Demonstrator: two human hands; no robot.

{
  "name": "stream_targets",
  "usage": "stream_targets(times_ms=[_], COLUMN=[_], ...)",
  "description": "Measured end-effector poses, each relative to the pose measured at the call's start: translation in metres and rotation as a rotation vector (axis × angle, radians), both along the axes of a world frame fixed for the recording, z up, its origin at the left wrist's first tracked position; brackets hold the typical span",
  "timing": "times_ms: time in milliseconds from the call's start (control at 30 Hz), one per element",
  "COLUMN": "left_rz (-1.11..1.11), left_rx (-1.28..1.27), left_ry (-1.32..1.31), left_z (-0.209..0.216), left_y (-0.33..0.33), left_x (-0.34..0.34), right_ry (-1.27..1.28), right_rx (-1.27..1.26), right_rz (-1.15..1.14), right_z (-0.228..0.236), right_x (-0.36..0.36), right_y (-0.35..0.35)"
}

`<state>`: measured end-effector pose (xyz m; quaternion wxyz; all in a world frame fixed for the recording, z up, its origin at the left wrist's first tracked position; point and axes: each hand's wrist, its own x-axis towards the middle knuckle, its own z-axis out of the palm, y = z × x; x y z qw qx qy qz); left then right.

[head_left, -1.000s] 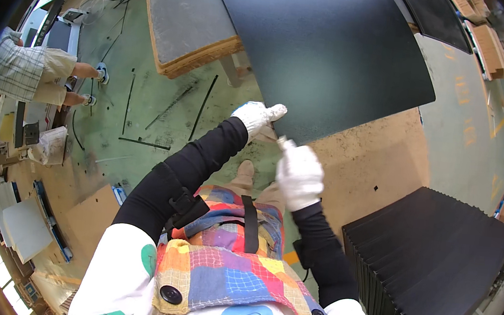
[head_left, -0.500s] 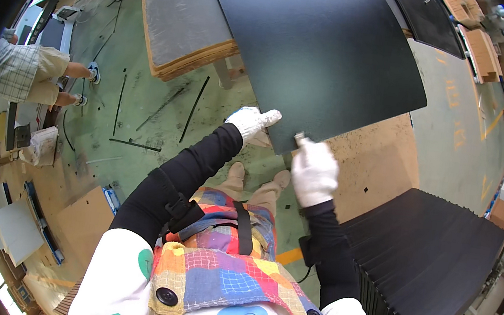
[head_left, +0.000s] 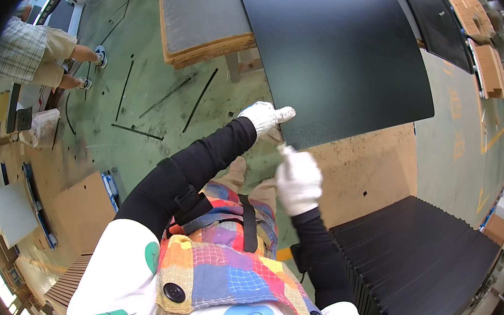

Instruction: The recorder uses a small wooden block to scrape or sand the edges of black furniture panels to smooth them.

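Observation:
A large dark, flat panel (head_left: 343,68) stretches away in front of me, its near corner between my hands. White-gloved, my left hand (head_left: 265,119) grips the panel's left edge near that corner, thumb on top and fingers underneath. My right hand (head_left: 300,182), also in a white glove, is closed just below the near corner. A small pale piece (head_left: 285,150) sticks out past its fingers toward the corner. Motion blur hides what that piece is, and I cannot tell whether it touches the panel.
A grey-topped wooden board stack (head_left: 209,16) lies left of the panel. Dark panels are stacked (head_left: 421,257) at my right, near a brown board (head_left: 368,174). Black strips (head_left: 200,100) litter the green floor. Another person (head_left: 33,55) stands at far left.
My right hand has moved left and slightly down, from below the panel's near edge to off its corner. My left hand keeps its hold on the edge. The whole view has shifted a little.

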<state>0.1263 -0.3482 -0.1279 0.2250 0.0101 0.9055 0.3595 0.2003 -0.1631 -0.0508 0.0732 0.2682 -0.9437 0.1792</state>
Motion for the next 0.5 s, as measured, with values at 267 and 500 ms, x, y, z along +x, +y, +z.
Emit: stream_targets(times_ms=[267,500], left_rz=[0.181,0.347], left_rx=[0.257,0.485], left_ry=[-0.09,-0.332], left_z=[0.018,0.026], left_y=[-0.003,0.005], left_x=[0.001,0.0], right_ry=[-0.194,-0.117], right_rx=[-0.332,-0.311], right_rz=[-0.15,-0.169], right_z=[0.014,0.005], right_x=[-0.016,-0.026], right_y=[0.02,0.024])
